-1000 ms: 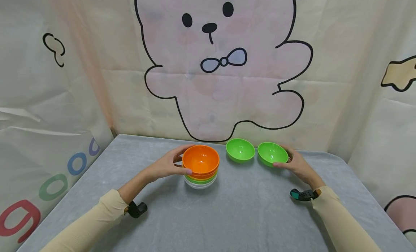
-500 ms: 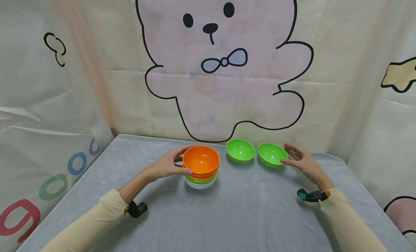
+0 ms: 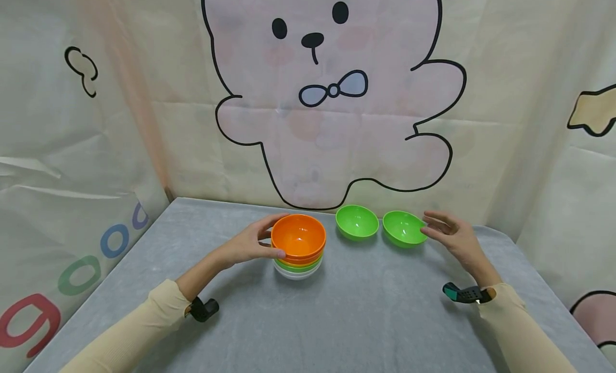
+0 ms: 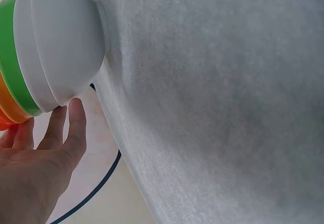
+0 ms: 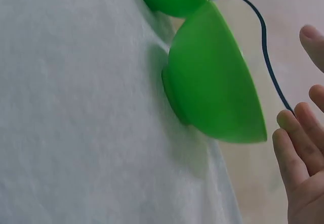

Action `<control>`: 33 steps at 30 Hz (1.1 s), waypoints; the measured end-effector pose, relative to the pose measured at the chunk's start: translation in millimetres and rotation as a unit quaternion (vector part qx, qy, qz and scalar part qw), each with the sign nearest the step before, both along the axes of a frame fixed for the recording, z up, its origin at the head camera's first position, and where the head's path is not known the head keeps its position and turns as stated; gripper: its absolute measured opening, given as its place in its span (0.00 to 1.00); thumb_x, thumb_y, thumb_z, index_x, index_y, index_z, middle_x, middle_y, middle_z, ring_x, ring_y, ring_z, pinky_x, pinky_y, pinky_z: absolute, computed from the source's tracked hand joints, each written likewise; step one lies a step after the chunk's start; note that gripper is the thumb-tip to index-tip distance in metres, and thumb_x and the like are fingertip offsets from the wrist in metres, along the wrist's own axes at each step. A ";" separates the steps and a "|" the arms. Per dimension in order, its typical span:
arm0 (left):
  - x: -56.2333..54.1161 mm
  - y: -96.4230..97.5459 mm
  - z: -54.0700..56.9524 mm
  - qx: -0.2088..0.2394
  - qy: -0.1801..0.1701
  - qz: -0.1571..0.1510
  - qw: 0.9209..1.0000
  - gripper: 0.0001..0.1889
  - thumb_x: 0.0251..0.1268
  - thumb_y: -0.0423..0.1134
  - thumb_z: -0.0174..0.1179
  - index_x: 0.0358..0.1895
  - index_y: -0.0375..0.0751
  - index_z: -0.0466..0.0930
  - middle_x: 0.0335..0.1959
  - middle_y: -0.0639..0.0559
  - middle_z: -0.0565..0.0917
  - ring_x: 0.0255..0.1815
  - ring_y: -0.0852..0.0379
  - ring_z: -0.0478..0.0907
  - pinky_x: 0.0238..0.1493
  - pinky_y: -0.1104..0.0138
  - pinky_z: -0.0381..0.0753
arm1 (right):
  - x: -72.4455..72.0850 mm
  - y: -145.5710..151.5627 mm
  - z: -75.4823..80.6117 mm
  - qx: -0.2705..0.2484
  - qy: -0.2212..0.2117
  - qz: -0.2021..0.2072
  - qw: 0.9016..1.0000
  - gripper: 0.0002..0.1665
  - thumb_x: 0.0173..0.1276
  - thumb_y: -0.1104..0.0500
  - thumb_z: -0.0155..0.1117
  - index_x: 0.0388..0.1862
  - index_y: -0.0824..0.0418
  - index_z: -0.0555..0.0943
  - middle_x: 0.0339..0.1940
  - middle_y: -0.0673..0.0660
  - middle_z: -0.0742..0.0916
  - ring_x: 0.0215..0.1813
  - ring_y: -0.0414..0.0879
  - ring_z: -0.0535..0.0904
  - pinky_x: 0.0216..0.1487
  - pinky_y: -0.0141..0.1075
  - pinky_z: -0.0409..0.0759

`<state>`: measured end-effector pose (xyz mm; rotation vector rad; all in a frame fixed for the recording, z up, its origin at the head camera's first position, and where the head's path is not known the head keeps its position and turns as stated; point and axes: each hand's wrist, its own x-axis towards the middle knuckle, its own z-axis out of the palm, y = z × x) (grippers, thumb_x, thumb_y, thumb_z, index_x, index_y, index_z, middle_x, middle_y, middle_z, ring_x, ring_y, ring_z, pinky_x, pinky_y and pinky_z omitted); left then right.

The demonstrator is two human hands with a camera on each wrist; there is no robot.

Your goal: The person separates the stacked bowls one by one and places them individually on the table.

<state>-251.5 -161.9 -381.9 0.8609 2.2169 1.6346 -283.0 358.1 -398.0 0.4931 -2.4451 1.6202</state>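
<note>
A nested stack of bowls (image 3: 298, 236) stands on the cloth, orange on top, with yellow, green and white rims below. My left hand (image 3: 251, 242) grips its left side, thumb at the front and fingers round the back. The left wrist view shows the white bowls (image 4: 66, 42) at the base and fingertips (image 4: 76, 113) against them. Two light green bowls sit upright to the right, a left one (image 3: 357, 222) and a right one (image 3: 403, 228). Beside the right one's rim is my right hand (image 3: 454, 239), fingers spread and holding nothing; the right wrist view shows a gap between them.
A grey cloth (image 3: 337, 319) covers the table. Close behind the green bowls, a printed curtain with a bear drawing (image 3: 317, 148) hangs at the table's back edge. More printed curtain (image 3: 72, 202) flanks the left side.
My right hand has let go of the right green bowl and drawn back to the right. The bowl stays in place. My left hand keeps its grip on the stack.
</note>
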 end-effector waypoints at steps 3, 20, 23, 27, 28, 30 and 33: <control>-0.1 0.0 0.3 -0.001 0.000 0.001 1.000 0.43 0.63 0.42 0.72 0.79 0.50 0.60 0.73 0.53 0.68 0.71 0.42 0.67 0.62 0.48 0.75 | 1.5 -4.5 0.6 -0.006 0.018 0.001 1.000 0.26 0.71 0.64 0.70 0.65 0.67 0.77 0.61 0.60 0.83 0.61 0.47 0.81 0.50 0.29 0.81; 0.2 -0.3 -1.1 -0.002 -0.002 0.005 1.000 0.43 0.63 0.42 0.73 0.79 0.50 0.60 0.74 0.53 0.67 0.72 0.41 0.65 0.63 0.47 0.74 | 5.1 -40.5 11.6 -0.003 0.060 0.048 0.997 0.24 0.68 0.68 0.71 0.60 0.74 0.78 0.57 0.73 0.82 0.55 0.51 0.84 0.48 0.32 0.83; 0.4 0.0 -0.6 -0.004 -0.002 0.005 1.000 0.43 0.63 0.42 0.73 0.79 0.50 0.60 0.74 0.53 0.67 0.72 0.41 0.65 0.63 0.47 0.74 | 4.2 -46.1 11.7 -0.012 0.056 0.067 0.996 0.24 0.67 0.69 0.71 0.60 0.75 0.78 0.55 0.75 0.82 0.55 0.54 0.84 0.48 0.33 0.84; 1.5 0.7 0.5 -0.005 0.001 0.005 1.000 0.43 0.63 0.43 0.73 0.79 0.49 0.60 0.74 0.52 0.67 0.72 0.41 0.65 0.63 0.46 0.74 | 3.1 -54.8 12.3 -0.012 0.051 0.086 0.995 0.23 0.67 0.69 0.71 0.60 0.74 0.78 0.56 0.75 0.82 0.55 0.56 0.84 0.49 0.34 0.83; 1.7 0.7 0.7 -0.005 0.002 0.004 1.000 0.43 0.63 0.43 0.73 0.79 0.48 0.59 0.74 0.51 0.67 0.72 0.40 0.65 0.63 0.45 0.73 | 2.8 -57.3 12.4 -0.010 0.050 0.088 0.995 0.23 0.67 0.69 0.71 0.60 0.74 0.78 0.56 0.75 0.82 0.55 0.56 0.84 0.49 0.34 0.83; 1.9 1.1 1.0 -0.005 0.002 0.005 1.000 0.43 0.63 0.43 0.73 0.79 0.48 0.60 0.74 0.51 0.67 0.72 0.40 0.65 0.63 0.45 0.73 | 2.1 -63.0 12.9 -0.009 0.048 0.095 0.994 0.23 0.68 0.68 0.72 0.60 0.73 0.79 0.57 0.74 0.82 0.56 0.58 0.83 0.50 0.35 0.83; 1.7 1.1 0.7 -0.006 0.003 0.006 1.000 0.43 0.63 0.43 0.73 0.79 0.48 0.60 0.74 0.51 0.67 0.71 0.41 0.66 0.64 0.45 0.73 | 0.6 -71.8 13.6 -0.011 0.048 0.110 0.993 0.23 0.68 0.67 0.71 0.60 0.71 0.79 0.57 0.73 0.83 0.56 0.62 0.82 0.50 0.36 0.84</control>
